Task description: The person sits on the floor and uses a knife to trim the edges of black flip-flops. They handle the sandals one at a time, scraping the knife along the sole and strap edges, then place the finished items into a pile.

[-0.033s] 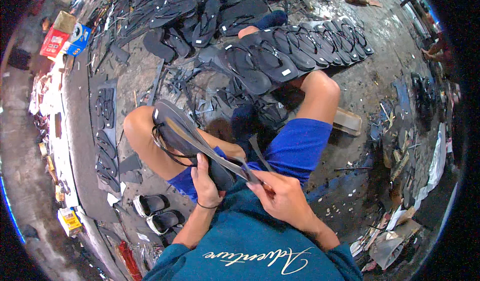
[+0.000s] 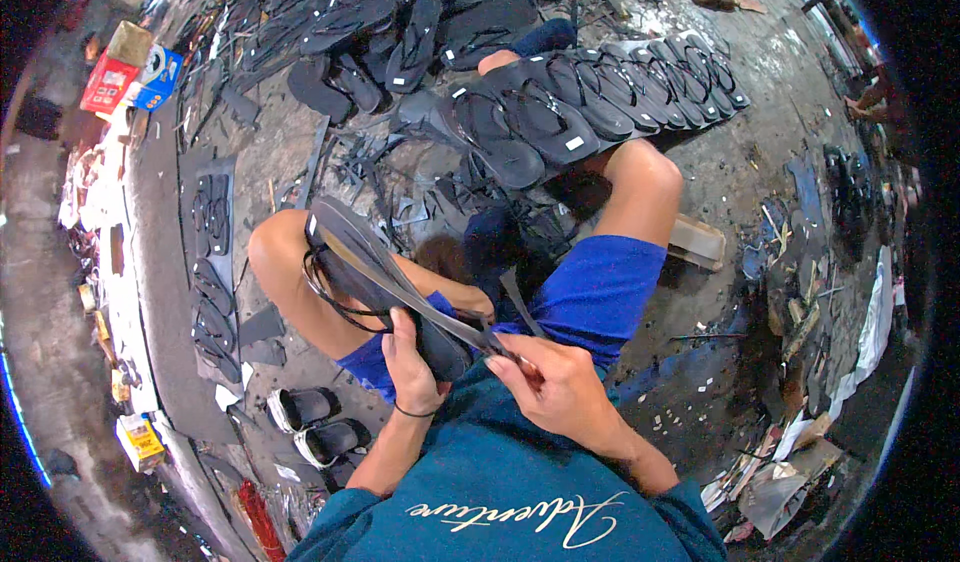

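A black flip-flop [image 2: 345, 270] lies tilted across my left thigh, its thin straps to the left and a small white label near its far end. My left hand [image 2: 408, 374] is closed round its near part, thumb up by the strap. Along the sole's right side runs a grey rubber strip [image 2: 425, 309], partly apart from the sole. The fingers of my right hand [image 2: 560, 387] pinch the near end of this strip; whether they hold a tool too is hidden. Another dark strip [image 2: 520, 305] stands just beyond my right hand.
A row of black flip-flops [image 2: 600, 97] lies ahead to the right, with a heap of dark soles [image 2: 345, 27] beyond. More flip-flops [image 2: 212, 312] lie left, near worn sandals [image 2: 318, 427]. Dark scraps litter the floor between my legs. A pale block [image 2: 695, 242] sits by my right knee.
My right hand has shifted slightly to the left, and the strip's near end has moved with it. My left hand and the flip-flop stay almost where they were.
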Motion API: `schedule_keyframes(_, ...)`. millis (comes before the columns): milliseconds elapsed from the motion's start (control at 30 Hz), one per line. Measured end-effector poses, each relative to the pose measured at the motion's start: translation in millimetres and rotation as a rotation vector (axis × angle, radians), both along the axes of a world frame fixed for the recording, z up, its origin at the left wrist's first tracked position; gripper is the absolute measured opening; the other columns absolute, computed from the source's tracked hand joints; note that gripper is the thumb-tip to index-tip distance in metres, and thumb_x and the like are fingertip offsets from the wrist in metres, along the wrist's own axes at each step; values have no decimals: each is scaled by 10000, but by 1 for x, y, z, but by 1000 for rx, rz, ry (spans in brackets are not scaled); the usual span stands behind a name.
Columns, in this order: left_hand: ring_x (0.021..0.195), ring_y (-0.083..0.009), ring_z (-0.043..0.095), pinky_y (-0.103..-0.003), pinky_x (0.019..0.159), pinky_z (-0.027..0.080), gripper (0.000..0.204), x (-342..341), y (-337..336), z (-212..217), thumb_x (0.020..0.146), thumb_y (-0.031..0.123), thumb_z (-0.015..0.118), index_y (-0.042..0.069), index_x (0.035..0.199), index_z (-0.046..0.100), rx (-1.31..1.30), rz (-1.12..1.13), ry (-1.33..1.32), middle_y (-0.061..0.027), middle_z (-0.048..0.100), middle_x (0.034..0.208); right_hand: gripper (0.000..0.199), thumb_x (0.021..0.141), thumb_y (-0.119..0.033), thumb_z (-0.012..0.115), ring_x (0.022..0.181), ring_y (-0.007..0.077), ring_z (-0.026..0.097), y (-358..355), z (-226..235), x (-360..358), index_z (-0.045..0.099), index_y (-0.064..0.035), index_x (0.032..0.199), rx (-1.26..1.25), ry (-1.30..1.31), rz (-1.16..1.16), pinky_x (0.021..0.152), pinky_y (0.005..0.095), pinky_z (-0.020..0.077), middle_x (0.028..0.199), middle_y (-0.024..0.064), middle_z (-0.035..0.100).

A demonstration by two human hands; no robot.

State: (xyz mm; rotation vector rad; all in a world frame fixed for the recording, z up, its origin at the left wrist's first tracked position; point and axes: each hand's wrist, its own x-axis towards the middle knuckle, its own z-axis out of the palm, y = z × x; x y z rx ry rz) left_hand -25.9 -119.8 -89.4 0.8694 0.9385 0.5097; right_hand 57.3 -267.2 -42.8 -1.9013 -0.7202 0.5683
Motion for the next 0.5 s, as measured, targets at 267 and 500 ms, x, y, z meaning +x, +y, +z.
schedule_keyframes(267, 589, -150, 602, -271, 556, 505, 385, 25, 31, 5, 967, 430, 485, 56, 998, 570, -26, -46, -36, -42, 637, 781, 293, 954, -169, 552, 599, 56, 534, -33, -28, 25, 558, -7, 1198, 99, 465, -363, 539, 204, 457, 878, 59, 695)
schedule_keyframes(500, 1023, -118, 528, -373, 908, 438, 444, 189, 146, 33, 913, 473, 572, 118, 1177, 530, 115, 6, -383, 13, 590, 1098, 344, 946, -128, 549, 655, 74, 556, -10, -24, 48, 488, -7, 1262, 316, 555, -451, 560, 216, 481, 991, 90, 673)
